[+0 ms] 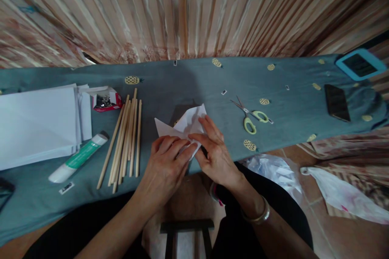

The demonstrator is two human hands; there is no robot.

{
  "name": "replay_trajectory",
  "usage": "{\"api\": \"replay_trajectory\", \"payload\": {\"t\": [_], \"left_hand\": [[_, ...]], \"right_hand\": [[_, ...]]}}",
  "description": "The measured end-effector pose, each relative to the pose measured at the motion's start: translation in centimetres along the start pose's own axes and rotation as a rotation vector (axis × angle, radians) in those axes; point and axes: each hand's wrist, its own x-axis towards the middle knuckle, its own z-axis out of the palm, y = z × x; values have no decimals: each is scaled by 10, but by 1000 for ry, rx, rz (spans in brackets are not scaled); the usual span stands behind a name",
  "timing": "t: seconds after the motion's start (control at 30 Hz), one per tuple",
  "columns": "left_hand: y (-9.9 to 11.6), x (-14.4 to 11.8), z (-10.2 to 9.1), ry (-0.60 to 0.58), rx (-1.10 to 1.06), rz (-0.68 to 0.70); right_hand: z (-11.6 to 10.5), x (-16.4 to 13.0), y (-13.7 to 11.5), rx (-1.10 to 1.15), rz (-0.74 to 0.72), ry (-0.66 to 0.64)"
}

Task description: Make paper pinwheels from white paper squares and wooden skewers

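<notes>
A folded sheet of white paper (190, 120) is between my hands at the front edge of the cloth-covered table, with two pointed corners sticking up and away from me. My left hand (168, 160) grips its near left part, fingers bent over the fold. On the right side, my right hand (212, 149) pinches the paper near the middle, its thumb low and fingers along the far flap. Part of the paper's lower end is hidden by my fingers. Wooden sticks (124, 141) lie left of my left hand; scissors (247, 115) with green handles lie open, right of my right hand.
Stacked white paper (36, 121) lies at the left, beside a small red box (106, 99) of metal pieces. In front is a green-and-white glue tube (79, 158). A phone (337, 102) and a blue-framed tablet (361, 64) lie far right. Plastic bags (275, 172) are on the floor.
</notes>
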Motion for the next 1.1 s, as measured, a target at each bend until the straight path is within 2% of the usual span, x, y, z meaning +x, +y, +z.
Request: {"api": "replay_trajectory", "payload": {"t": [0.23,0.37,0.63,0.83,0.97,1.1], "left_hand": [[-1,-2,4,23,9,23],[0,-1,2,28,-1,32],[1,-2,-4,-41,-35,17],[2,-6,-6,-78,-42,5],[-1,-7,-5,-49,9,15],[-13,-7,-9,-6,71,23]], "right_hand": [[-5,2,2,189,73,-44],[-9,4,5,270,111,-20],[-19,5,20,126,152,103],[-28,-4,22,84,143,84],[-34,-13,21,124,151,61],[-40,-24,18,213,226,-17]]}}
